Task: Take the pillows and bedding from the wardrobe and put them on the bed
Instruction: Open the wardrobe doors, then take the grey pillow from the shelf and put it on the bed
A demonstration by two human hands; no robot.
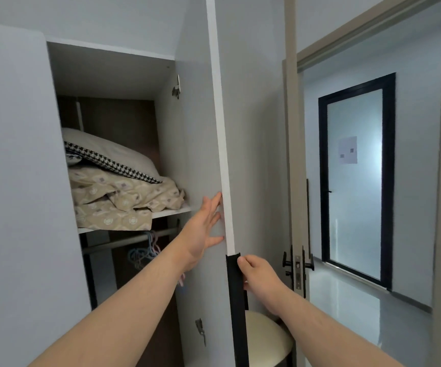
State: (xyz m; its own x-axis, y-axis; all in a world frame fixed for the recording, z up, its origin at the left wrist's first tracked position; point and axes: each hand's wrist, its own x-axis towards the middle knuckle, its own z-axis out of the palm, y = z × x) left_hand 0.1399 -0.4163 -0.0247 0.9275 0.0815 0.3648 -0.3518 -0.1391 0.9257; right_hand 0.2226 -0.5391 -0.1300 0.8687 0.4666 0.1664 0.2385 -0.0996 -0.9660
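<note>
The wardrobe stands open in front of me. On its upper shelf [171,213] lies a cream pillow [113,152] with a black-and-white houndstooth border, resting on folded beige patterned bedding [116,200]. The right wardrobe door [203,128] is swung outward, edge-on to me. My left hand [204,226] presses flat with spread fingers against the door's inner face near its white edge. My right hand [256,276] is curled around the door's black handle strip [234,300] from the outer side. The bed is out of view.
The left wardrobe door [15,181] fills the left side. Below the shelf a rail [124,241] carries pastel hangers [142,254]. A cream stool [264,337] sits low behind the door. To the right, a room door with a black lever [297,263] opens onto a hallway.
</note>
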